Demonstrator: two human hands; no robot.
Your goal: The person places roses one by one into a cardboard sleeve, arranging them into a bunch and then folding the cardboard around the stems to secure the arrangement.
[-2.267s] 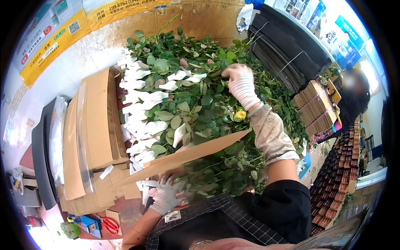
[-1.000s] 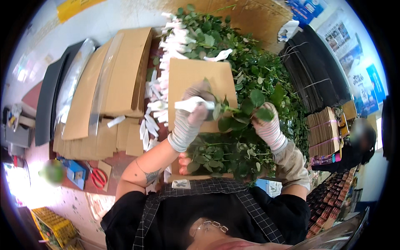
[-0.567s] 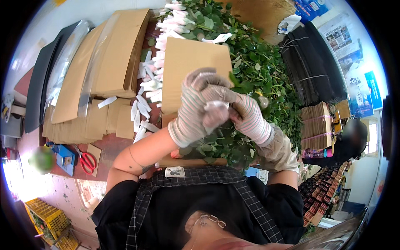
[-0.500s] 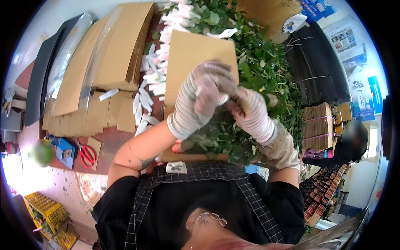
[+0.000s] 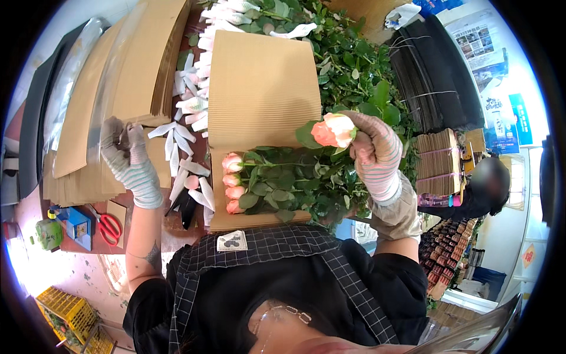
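Note:
My right hand point(image 5: 377, 154), in a striped knit glove, is closed around a peach-pink and cream rose point(image 5: 335, 131) just below its bloom, above the leafy stems. My left hand point(image 5: 127, 154), also gloved, is raised at the left beside the stacked cardboard sheets point(image 5: 147, 65), fingers curled in; what they hold, if anything, does not show. Between my hands, several peach roses point(image 5: 232, 180) lie in a column, blooms to the left, on a cardboard sheet point(image 5: 259, 223). Its upright corrugated flap point(image 5: 265, 88) stands behind them. White foam net sleeves point(image 5: 175, 138) lie scattered to its left.
Red-handled scissors point(image 5: 108, 229) and a blue dispenser point(image 5: 78, 227) sit at the table's left. A heap of leafy rose stems point(image 5: 354, 71) fills the far right. Bundled cardboard point(image 5: 437, 162) and black sheets point(image 5: 436, 76) stand at right. Another person point(image 5: 492, 183) is beyond.
My hands have parted from in front of the flap: the left went far left, the right moved right. The rose bloom now shows bare in my right hand, and the laid roses are uncovered.

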